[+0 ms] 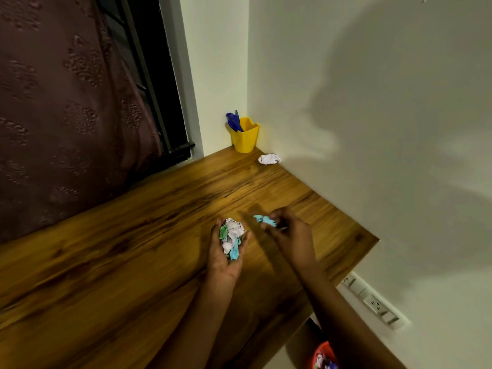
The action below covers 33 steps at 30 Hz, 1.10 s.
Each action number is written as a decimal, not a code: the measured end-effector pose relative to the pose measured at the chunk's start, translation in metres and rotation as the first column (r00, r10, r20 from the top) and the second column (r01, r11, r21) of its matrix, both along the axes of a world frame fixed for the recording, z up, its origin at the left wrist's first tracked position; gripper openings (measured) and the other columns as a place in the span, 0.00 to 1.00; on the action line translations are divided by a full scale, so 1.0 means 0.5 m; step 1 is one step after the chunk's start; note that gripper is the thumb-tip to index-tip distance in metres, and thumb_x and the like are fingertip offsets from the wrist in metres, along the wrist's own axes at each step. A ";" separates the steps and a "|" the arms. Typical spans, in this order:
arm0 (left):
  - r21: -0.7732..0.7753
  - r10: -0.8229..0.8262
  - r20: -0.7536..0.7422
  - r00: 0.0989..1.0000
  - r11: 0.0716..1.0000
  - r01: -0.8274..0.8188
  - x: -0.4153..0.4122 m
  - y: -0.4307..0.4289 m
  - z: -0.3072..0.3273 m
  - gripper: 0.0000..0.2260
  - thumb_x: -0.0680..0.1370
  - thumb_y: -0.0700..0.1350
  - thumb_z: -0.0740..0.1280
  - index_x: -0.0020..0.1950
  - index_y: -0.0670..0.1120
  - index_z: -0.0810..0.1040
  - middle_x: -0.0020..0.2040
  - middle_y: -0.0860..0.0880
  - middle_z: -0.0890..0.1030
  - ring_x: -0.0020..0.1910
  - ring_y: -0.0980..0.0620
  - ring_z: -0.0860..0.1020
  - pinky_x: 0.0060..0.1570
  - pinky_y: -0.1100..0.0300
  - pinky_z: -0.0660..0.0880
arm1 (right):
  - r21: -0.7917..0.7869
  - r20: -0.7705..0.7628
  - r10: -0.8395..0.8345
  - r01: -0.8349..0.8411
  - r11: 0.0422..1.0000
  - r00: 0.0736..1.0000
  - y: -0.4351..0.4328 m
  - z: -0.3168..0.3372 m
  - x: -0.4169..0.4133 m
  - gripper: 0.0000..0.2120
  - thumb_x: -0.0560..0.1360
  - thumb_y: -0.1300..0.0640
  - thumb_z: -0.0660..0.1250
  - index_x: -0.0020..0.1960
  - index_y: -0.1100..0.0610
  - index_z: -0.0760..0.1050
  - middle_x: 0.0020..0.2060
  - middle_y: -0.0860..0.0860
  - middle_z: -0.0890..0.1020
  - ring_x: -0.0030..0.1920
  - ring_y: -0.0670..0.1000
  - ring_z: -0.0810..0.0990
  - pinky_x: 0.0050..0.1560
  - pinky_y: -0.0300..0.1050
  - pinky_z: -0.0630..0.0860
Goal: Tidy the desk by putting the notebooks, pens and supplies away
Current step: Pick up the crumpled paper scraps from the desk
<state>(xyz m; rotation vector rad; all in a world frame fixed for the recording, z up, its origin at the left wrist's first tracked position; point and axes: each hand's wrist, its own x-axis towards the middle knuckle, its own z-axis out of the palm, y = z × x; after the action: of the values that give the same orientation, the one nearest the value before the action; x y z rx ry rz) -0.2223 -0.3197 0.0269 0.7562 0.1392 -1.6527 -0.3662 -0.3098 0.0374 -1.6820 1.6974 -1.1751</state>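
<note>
Cupping crumpled paper scraps (233, 235) in the left hand (226, 258) over the desk (106, 249). Stowed already: pens (233, 121) in the yellow cup (246, 139). Yet to collect: a white paper ball (269, 159) by the wall. Pinching a blue scrap (265, 220) in the right hand (291, 235); red bin (320, 351) below likely next.

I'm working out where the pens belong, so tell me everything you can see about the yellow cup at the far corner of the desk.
The yellow cup looks like smooth plastic, squarish with rounded corners and a wavy rim, narrowing toward its base. It stands upright on the wooden desk at the far corner, close to the cream wall. Blue pens stick out of its left side, leaning left. A crumpled white paper ball lies to its right, apart from it.
</note>
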 end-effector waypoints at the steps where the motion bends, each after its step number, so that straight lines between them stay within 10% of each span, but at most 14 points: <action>1: -0.006 -0.019 0.007 1.000 1.000 0.019 0.000 -0.004 -0.003 0.19 0.79 0.52 0.61 0.66 0.43 0.72 0.63 0.43 0.75 0.61 0.45 0.73 0.57 0.51 0.71 | -0.012 0.019 0.017 -0.016 1.000 1.000 0.012 0.009 0.030 0.09 0.70 0.52 0.73 0.47 0.52 0.78 0.42 0.45 0.82 0.41 0.44 0.79 0.39 0.39 0.75; 9: -0.027 -0.042 0.011 0.999 0.999 0.042 -0.003 -0.024 0.015 0.15 0.79 0.54 0.58 0.50 0.46 0.77 0.50 0.46 0.79 0.47 0.50 0.76 0.34 0.64 0.78 | -0.155 -0.363 -0.164 0.114 0.981 0.917 0.029 0.004 0.119 0.07 0.68 0.47 0.73 0.39 0.51 0.81 0.44 0.48 0.79 0.45 0.51 0.75 0.41 0.46 0.72; 12: -0.027 -0.057 0.035 0.998 0.998 0.058 -0.010 -0.039 0.013 0.15 0.79 0.55 0.57 0.50 0.46 0.76 0.50 0.46 0.78 0.46 0.50 0.76 0.46 0.58 0.75 | -0.255 -0.639 -0.198 0.039 0.966 0.743 0.019 0.013 0.114 0.09 0.64 0.46 0.75 0.38 0.50 0.81 0.42 0.47 0.78 0.42 0.50 0.76 0.36 0.44 0.72; 19: -0.042 0.091 0.039 0.995 0.995 -0.090 -0.031 -0.135 0.042 0.14 0.81 0.51 0.56 0.54 0.44 0.76 0.53 0.48 0.77 0.46 0.52 0.76 0.57 0.59 0.68 | -0.233 -0.325 -0.129 0.053 0.971 0.937 -0.129 0.033 0.023 0.15 0.71 0.43 0.68 0.47 0.55 0.76 0.46 0.51 0.77 0.48 0.52 0.74 0.44 0.47 0.72; 24: -0.010 0.137 0.039 0.990 0.991 -0.137 -0.051 -0.200 0.040 0.19 0.81 0.50 0.58 0.69 0.44 0.71 0.68 0.46 0.72 0.67 0.48 0.70 0.62 0.59 0.65 | 0.048 -0.454 0.001 0.023 0.999 0.891 -0.355 -0.011 -0.064 0.22 0.75 0.59 0.63 0.68 0.57 0.67 0.67 0.56 0.71 0.64 0.58 0.70 0.61 0.50 0.69; 33: 0.011 0.242 0.048 0.969 0.970 -0.243 -0.077 -0.269 0.005 0.10 0.80 0.49 0.59 0.43 0.48 0.76 0.43 0.50 0.79 0.42 0.54 0.76 0.42 0.60 0.72 | 0.182 -0.721 0.247 -0.166 0.969 0.647 -0.575 -0.080 -0.089 0.18 0.82 0.52 0.51 0.69 0.55 0.67 0.66 0.59 0.71 0.66 0.60 0.68 0.63 0.51 0.66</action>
<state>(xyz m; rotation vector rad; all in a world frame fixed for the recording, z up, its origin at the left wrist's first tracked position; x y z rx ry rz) -0.2608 -0.4540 0.0292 0.7588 0.2048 -1.4017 -0.4105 -0.5972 -0.0027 -2.4091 1.8599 -0.2520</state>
